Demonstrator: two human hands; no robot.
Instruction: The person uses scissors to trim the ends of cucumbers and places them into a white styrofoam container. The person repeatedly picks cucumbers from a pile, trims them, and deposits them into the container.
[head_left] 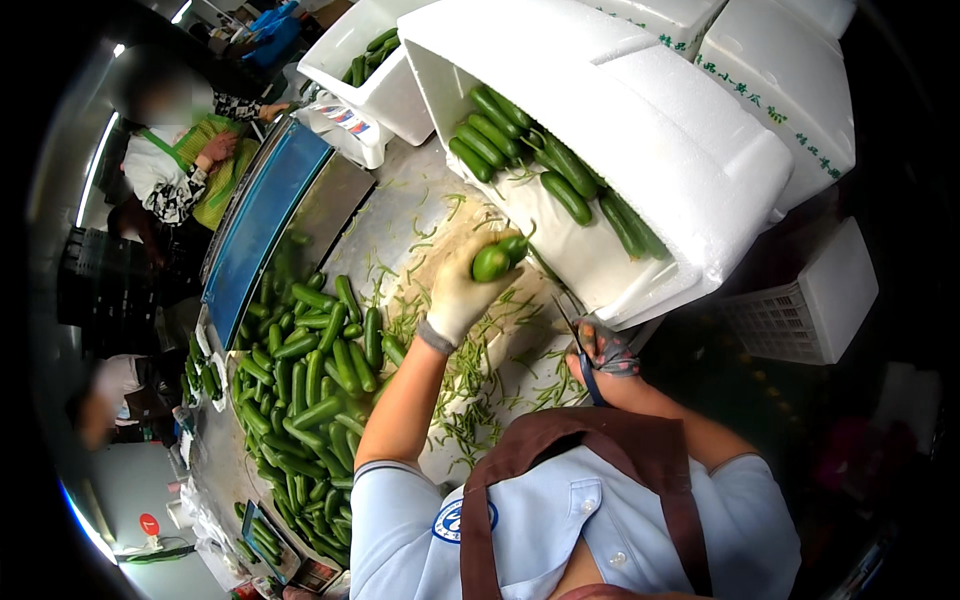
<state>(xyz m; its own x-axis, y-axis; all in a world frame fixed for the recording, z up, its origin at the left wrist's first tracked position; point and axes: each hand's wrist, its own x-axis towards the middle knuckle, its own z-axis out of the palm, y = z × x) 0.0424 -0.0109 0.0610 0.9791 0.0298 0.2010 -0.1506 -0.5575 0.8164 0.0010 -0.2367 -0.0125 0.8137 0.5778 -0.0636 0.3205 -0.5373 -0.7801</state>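
Note:
My left hand (462,297), in a pale glove, is closed around two green cucumbers (490,264), their ends facing the open foam box. A thin stem sticks out from one of them. In my right hand (608,352), which wears a grey and red patterned glove with bare fingertips, is a pair of scissors (588,378) with dark blue handles. Its blades look apart and point toward the box. The white foam box (610,110) lies tipped on its side, with several cucumbers (567,165) and a white liner inside. Cut stems (470,400) litter the metal table between my arms.
A large heap of cucumbers (310,400) covers the table to my left, beside a blue-edged panel (270,215). Another foam box (365,80) with cucumbers stands at the back. More foam boxes (775,90) and a white crate (800,300) are on the right. A person in a green apron (215,165) stands across the panel.

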